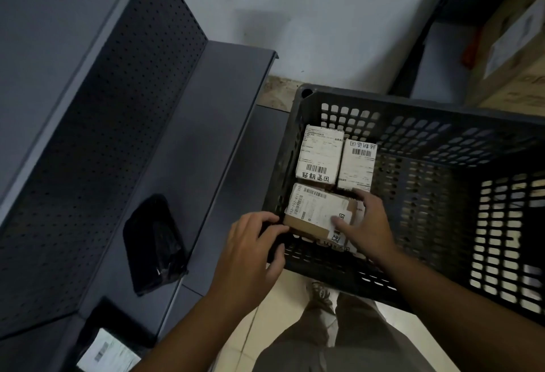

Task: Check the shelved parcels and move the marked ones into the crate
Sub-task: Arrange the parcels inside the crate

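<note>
A dark slatted plastic crate (413, 112) stands on the floor beside a grey shelf (206, 141). Inside it lie two white-labelled parcels (320, 158) (358, 163) with handwritten marks. In front of them sits a brown cardboard parcel (312, 209) with a white label. My right hand (365, 224) grips this brown parcel at its right end, thumb on top. My left hand (250, 250) has curled fingers on the crate's near-left rim, touching the parcel's left end. A black plastic-wrapped parcel (153, 242) lies on the shelf.
Another black parcel with a white label (109, 354) lies lower left on the shelf. A large cardboard box (513, 47) stands at the upper right by the white wall. My legs and a shoe (321, 298) are on the tiled floor below the crate.
</note>
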Tool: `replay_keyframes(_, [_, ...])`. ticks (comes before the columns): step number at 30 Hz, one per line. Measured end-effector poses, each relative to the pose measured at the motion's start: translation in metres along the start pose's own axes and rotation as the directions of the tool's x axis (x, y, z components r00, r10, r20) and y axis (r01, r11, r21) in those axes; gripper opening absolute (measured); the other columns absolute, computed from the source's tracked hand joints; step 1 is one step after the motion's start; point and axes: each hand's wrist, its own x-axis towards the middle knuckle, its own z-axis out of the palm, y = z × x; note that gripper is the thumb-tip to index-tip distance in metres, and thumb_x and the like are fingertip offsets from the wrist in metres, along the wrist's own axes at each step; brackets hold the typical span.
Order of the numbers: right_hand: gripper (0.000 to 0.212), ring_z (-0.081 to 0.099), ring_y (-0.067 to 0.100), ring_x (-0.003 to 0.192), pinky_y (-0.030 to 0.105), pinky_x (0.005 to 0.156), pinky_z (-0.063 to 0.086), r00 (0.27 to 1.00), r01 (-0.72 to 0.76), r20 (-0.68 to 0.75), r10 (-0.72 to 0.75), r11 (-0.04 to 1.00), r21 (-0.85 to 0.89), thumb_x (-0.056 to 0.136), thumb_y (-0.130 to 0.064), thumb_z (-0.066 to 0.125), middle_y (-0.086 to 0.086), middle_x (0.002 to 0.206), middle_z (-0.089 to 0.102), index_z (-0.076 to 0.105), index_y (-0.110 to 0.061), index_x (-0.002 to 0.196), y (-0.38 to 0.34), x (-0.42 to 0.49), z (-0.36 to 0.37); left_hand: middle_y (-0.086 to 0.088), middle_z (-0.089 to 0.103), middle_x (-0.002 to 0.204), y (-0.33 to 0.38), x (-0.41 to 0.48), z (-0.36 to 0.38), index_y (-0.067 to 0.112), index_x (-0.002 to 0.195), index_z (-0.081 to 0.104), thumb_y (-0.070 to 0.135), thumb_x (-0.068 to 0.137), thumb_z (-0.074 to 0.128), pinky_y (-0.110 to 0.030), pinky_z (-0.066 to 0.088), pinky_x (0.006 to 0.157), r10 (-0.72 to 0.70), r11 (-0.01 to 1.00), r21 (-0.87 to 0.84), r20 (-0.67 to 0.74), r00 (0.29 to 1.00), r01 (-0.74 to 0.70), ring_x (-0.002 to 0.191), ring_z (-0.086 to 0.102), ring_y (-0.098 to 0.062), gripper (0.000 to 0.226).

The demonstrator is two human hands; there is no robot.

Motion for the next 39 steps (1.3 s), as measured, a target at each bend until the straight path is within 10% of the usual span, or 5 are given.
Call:
replay_keyframes(5, [0.119,0.030,0.021,0.145,0.044,0.119,0.033,0.952,0.266,0.249,-0.178,0.883,-0.386,0.063,-0.052,0.091,0.002,0.159,0.032,0.026,-0.019,0.157,-0.006,-0.004,-0.001,0.005,0.055,0.128,0.003,0.002,-0.004,0.023,0.121,0.068,0.025,0.091,0.066,-0.026,0.036,0.104,-0.001,1.000,0.009,0.009,1.000,0.001,0.122,0.051,-0.014,0.031])
replay_keyframes(12, [0.114,0.034,0.019,0.131,0.044,0.106,0.049,0.958,0.224,0.271,-0.095,0.839,-0.495,0.058,-0.064,0.087,0.000,0.142,0.033,0.031,-0.025,0.149,-0.006,-0.008,-0.012,0.004,0.054,0.128,0.007,0.009,-0.002,0.022,0.121,0.066,0.025,0.091,0.065,-0.029,0.041,0.102,0.013,1.000,0.009,0.007,1.000,-0.013,0.122,0.051,-0.017,0.030])
replay_keyframes(24, [0.111,0.042,0.008,0.123,0.038,0.105,0.049,0.970,0.193,0.186,-0.157,0.961,-0.196,0.052,-0.068,0.089,-0.011,0.130,0.040,0.039,-0.026,0.143,0.011,-0.039,-0.058,0.007,0.051,0.132,0.023,0.016,0.004,0.025,0.123,0.063,0.033,0.093,0.059,-0.025,0.037,0.102,0.043,0.999,0.013,0.048,0.998,-0.044,0.126,0.049,-0.016,0.031])
replay_keyframes(39, [0.104,0.046,0.021,0.125,0.046,0.100,0.051,0.958,-0.154,-0.245,0.151,0.988,0.006,0.051,-0.066,0.089,0.000,0.127,0.049,0.045,-0.017,0.131,-0.009,-0.012,-0.063,0.007,0.054,0.128,0.043,0.062,0.017,0.023,0.125,0.063,0.035,0.093,0.059,-0.028,0.032,0.109,0.140,0.990,-0.039,0.051,0.989,-0.138,0.125,0.047,-0.010,0.034])
